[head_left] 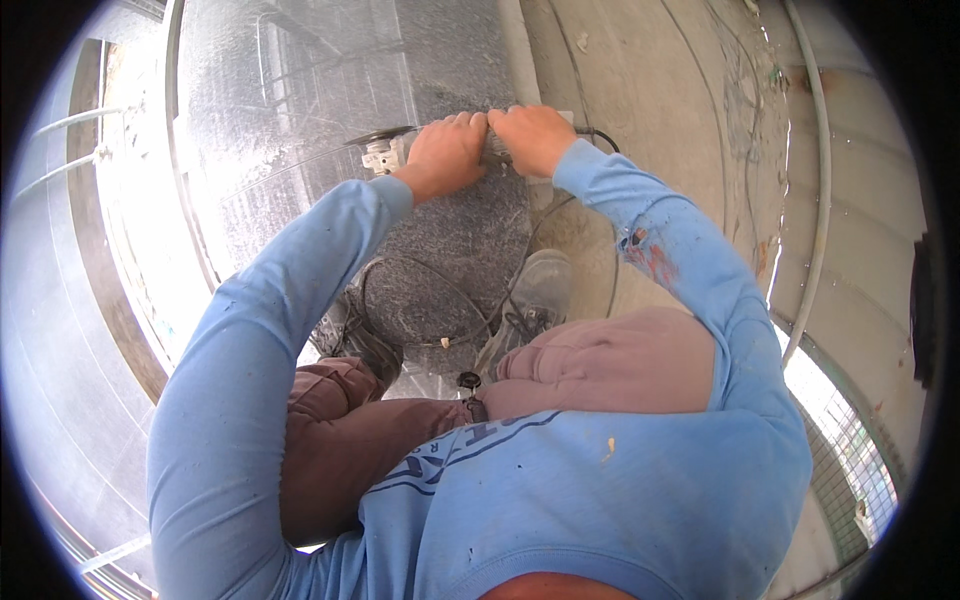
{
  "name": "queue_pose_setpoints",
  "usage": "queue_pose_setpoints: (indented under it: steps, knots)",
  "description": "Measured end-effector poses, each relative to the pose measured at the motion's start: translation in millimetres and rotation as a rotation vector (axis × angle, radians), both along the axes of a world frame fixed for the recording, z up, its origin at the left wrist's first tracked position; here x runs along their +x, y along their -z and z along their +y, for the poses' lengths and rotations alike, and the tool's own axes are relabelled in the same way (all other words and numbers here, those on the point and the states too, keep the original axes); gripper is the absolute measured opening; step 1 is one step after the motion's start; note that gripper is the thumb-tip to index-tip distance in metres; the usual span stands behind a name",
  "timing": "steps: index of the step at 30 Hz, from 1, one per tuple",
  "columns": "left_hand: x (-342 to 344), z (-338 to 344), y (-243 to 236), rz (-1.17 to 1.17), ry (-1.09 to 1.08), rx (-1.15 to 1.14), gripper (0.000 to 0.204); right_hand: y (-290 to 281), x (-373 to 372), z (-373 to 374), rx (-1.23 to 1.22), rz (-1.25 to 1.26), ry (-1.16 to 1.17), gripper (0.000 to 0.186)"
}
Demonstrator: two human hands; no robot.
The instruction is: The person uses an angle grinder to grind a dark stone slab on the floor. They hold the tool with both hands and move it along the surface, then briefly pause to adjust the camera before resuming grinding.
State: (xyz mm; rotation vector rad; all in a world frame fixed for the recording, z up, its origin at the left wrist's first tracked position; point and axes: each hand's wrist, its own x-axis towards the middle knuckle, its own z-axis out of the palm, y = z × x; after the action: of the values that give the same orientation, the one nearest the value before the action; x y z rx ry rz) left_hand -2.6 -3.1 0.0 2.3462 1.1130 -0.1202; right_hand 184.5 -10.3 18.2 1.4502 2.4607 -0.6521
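Both my hands are wrapped around the body of an angle grinder (384, 158), which lies crosswise in front of me. My left hand (447, 153) grips it just behind the pale gear head. Close beside it, touching at the knuckles, my right hand (533, 138) closes around the rear end, where a black cord (600, 135) comes out. A dark thin disc (380, 135) sticks out at the left end, seen nearly edge-on. Beneath the grinder is a dusty grey slab-like surface (330, 70); I cannot tell whether the disc touches it.
The cord loops over the dark speckled surface (430, 290) between my shoes. My right shoe (545, 285) is grey with dust. To the right runs a concrete floor (640, 90) with cables, then a pipe (822, 150) along a panel wall. Metal rails (80, 120) stand at the left.
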Motion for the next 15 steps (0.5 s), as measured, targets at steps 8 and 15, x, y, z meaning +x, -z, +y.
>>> queue_pose_setpoints:
  steps: [8,15]
  knots:
    - [19,-2,-7,-0.081,0.024,0.018,0.051,-19,17,-6,0.019,-0.071,0.039,0.036]
    - [29,-3,-7,-0.105,0.027,0.043,0.050,-22,29,-6,0.036,-0.076,0.033,0.035]
